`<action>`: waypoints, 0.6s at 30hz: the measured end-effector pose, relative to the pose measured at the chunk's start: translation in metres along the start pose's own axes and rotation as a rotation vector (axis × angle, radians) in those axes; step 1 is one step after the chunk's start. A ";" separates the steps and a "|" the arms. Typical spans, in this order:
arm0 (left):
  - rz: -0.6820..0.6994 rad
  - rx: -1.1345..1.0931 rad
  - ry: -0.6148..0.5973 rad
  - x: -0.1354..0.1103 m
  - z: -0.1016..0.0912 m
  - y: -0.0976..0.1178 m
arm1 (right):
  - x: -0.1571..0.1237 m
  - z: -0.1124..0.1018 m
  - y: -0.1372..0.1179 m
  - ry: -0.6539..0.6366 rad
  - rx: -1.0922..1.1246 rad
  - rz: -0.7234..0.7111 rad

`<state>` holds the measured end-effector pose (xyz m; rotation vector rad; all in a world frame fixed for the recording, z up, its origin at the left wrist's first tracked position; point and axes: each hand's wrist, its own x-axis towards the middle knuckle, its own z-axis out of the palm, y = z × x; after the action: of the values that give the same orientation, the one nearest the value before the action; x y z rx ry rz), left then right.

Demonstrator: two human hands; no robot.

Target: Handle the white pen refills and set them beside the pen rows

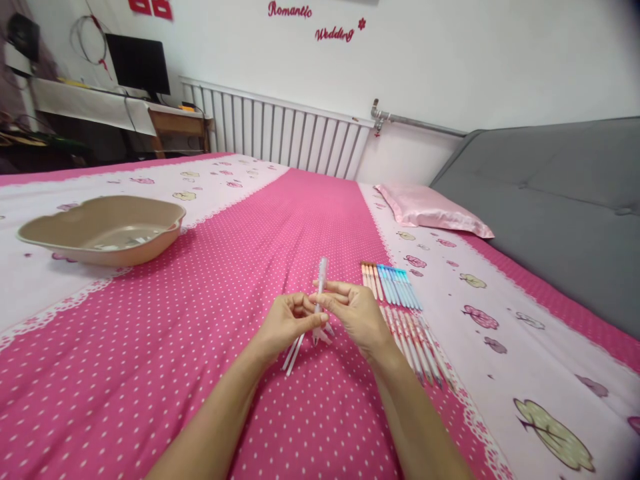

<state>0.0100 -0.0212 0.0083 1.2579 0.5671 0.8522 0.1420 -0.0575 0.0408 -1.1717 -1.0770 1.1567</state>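
Note:
Both hands meet over the pink dotted bedspread around one upright pen (322,270), pale and translucent with a whitish cap end. My left hand (290,320) is closed, its thumb and fingers pinching the lower part. Higher up the barrel, my right hand (355,313) grips with thumb and index finger. Below the hands lie a few thin white sticks (294,357) and some small pale pieces (321,335), partly hidden by the fingers. To the right, a row of pens with brown and blue ends (395,285) lies above a row of red-and-white patterned pens (413,340).
A beige plastic basin (105,250) with small whitish pieces inside stands on the bed at left. A pink satin pillow (433,210) rests near the grey headboard (555,193). Beyond the bed are a white radiator (280,130) and a desk with a monitor (139,65).

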 end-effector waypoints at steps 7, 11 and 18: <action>0.006 -0.017 0.018 0.001 0.001 0.000 | 0.001 0.000 0.003 0.076 -0.089 -0.077; 0.032 -0.010 -0.013 -0.001 0.001 0.004 | 0.004 -0.002 0.007 0.122 -0.143 -0.158; 0.082 -0.072 0.113 0.000 -0.003 0.006 | 0.004 -0.002 0.005 0.096 -0.213 -0.159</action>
<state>0.0061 -0.0188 0.0138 1.1796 0.5731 1.0087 0.1437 -0.0531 0.0359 -1.2679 -1.2181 0.8699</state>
